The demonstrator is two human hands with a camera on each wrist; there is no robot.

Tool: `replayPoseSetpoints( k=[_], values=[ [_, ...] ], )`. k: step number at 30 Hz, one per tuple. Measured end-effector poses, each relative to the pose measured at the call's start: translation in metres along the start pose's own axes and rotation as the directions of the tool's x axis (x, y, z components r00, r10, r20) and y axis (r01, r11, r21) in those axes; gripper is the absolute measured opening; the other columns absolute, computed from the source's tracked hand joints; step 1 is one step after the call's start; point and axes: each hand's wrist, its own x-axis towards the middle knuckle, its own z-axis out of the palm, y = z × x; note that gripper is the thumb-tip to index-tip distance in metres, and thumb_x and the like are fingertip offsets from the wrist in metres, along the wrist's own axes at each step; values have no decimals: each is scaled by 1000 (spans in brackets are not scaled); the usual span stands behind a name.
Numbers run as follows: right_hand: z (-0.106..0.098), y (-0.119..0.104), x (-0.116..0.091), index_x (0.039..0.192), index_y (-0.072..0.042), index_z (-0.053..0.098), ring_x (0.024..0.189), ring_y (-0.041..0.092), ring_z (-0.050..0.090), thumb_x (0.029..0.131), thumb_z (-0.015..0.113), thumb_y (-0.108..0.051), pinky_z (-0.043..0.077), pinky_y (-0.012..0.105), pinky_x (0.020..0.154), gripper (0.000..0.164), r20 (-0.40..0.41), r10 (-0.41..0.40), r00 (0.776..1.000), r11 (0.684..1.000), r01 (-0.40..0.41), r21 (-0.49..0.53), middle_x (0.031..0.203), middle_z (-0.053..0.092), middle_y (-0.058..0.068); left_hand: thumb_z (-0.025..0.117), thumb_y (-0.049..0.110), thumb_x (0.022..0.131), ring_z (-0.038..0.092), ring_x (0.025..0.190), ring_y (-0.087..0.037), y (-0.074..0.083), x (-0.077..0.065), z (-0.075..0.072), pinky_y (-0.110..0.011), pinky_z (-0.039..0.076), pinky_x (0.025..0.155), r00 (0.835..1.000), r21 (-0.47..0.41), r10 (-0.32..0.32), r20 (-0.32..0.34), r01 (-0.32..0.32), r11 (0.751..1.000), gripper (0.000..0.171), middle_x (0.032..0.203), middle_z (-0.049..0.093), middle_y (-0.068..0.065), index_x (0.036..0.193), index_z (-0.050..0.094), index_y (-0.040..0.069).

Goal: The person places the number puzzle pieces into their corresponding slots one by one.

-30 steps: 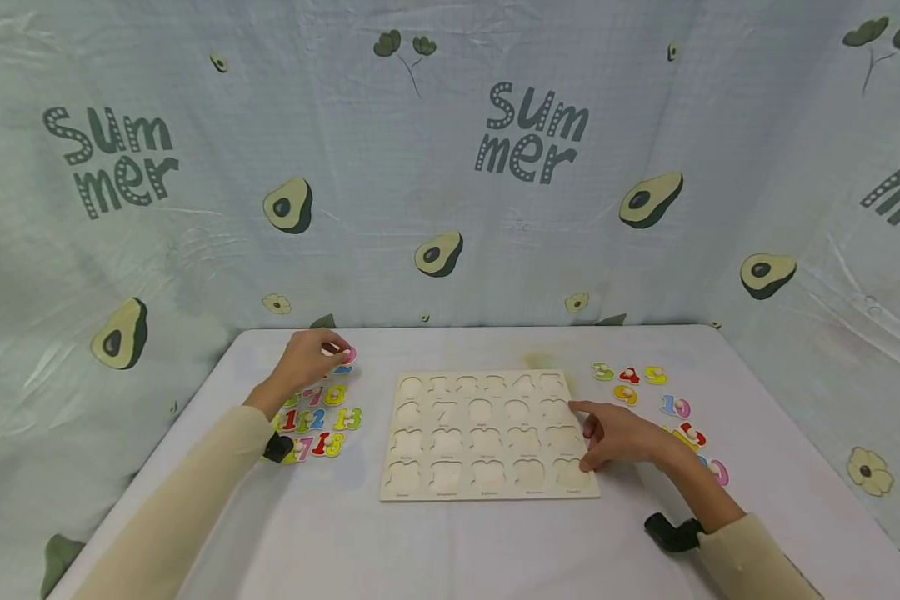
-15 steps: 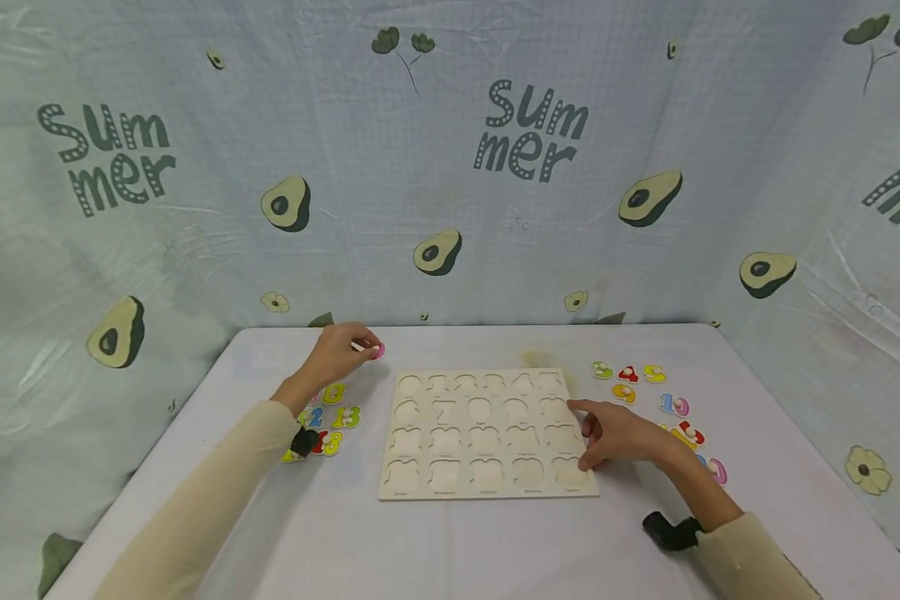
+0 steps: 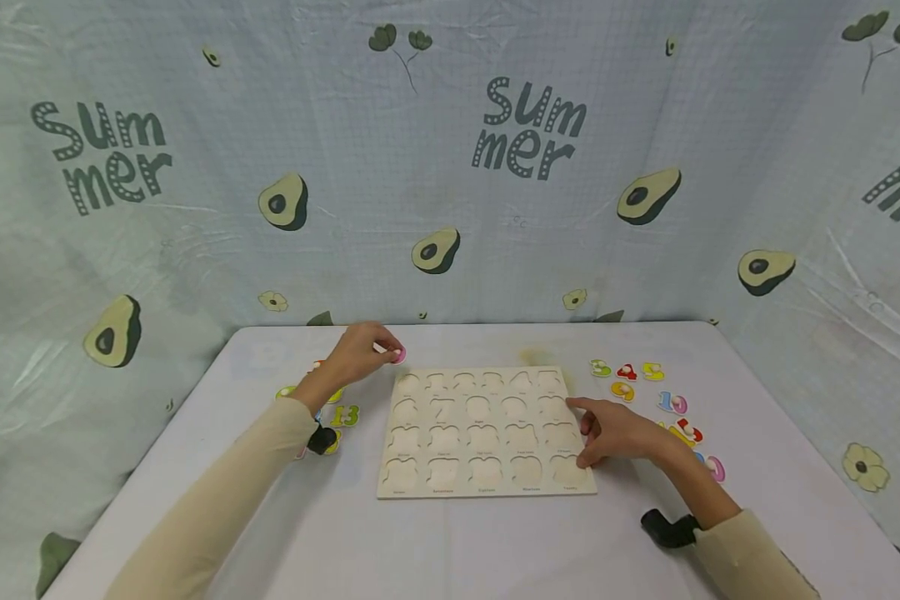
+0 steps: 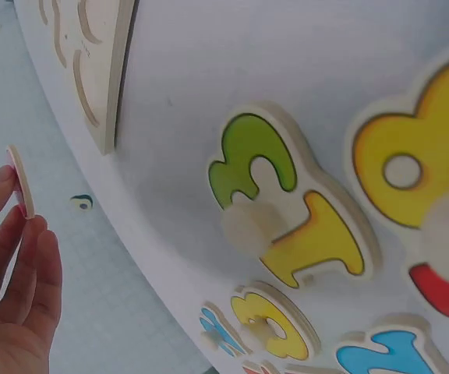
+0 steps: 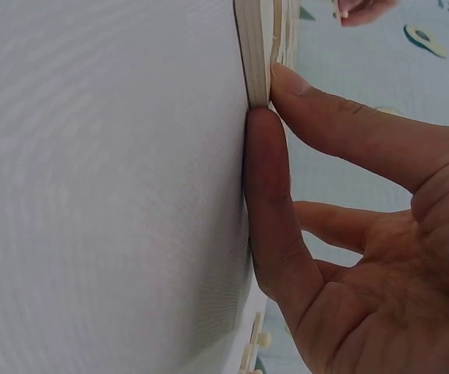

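Observation:
My left hand (image 3: 360, 353) pinches a small pink puzzle piece (image 3: 401, 355) between thumb and fingertips, just off the far left corner of the wooden number puzzle board (image 3: 465, 490). In the left wrist view that piece (image 4: 22, 183) is edge-on, so its number is hidden. The board lies flat, its recesses bare. My right hand (image 3: 617, 430) touches the board's right edge with index finger and thumb spread apart; the other fingers bend inward. Close up in the right wrist view, a fingertip meets the board's edge (image 5: 253, 62).
Left of the board lie several number pieces with knobs, including a 13 (image 3: 345, 416), partly covered by the left forearm. More pieces sit at the right, such as a 10 (image 3: 672, 402), a 9 (image 3: 623, 391) and a 5 (image 3: 652, 372). A printed cloth (image 3: 345, 167) hangs behind the table.
My left hand has carried the pink piece rightward from the left group of pieces to the board's far left corner. The right hand stays on the board's edge.

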Motion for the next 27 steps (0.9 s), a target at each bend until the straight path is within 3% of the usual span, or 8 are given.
replayPoseSetpoints(
  k=[10,21,27],
  values=[
    [0,1,2,143,-2,40,77,17,53,68,85,-14,46,28,65,89,-7,7,1000,1000,-7,0,91,54,7,75,19,83,65,91,-21,10,4,6,-36,50,79,994,33,-4,105,0,999,11,93,71,-3,92,77,12],
    [0,2,0,144,-2,39,78,18,52,68,84,-14,45,28,64,89,3,-1,1000,1000,1,7,92,53,8,72,18,85,64,91,-17,9,-2,19,-33,51,80,967,81,-49,251,30,996,10,94,71,0,94,74,14],
    [0,0,-1,144,-2,39,77,17,52,69,84,-13,46,27,63,88,3,1,1000,1000,-2,14,92,53,8,72,16,85,63,92,-18,13,-4,21,-35,50,82,958,78,-68,278,48,996,7,93,71,1,91,74,14]
  ],
)
